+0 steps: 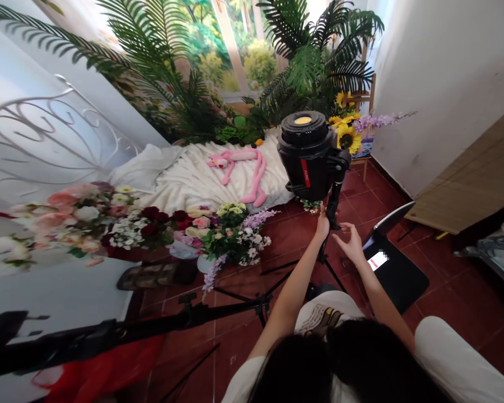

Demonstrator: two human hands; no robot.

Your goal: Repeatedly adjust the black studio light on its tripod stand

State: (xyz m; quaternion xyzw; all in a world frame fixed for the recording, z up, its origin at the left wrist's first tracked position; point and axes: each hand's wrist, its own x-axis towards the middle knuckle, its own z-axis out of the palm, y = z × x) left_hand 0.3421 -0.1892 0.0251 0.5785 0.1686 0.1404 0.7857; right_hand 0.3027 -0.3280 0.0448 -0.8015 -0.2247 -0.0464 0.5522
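Observation:
A black studio light (296, 162) with a red label stands upright before me, its round yellow front facing up. My left hand (322, 225) is wrapped around the light stand (332, 204) just below the lamp's bracket. Beside the stand, a small dark knob (335, 228) sticks out near both hands. My right hand (350, 244) is close to that knob, thumb and forefinger apart; whether a fingertip touches it I cannot tell. The stand's thin legs spread over the floor below.
A black chair (403, 280) holding a white card-like item (378, 259) is at my right. Flower bunches (201, 229) and a black boom pole (151, 324) lie left. Beyond, a pink plush toy (256, 173) rests on a white fur blanket (185, 179), with palm plants (315, 56) behind.

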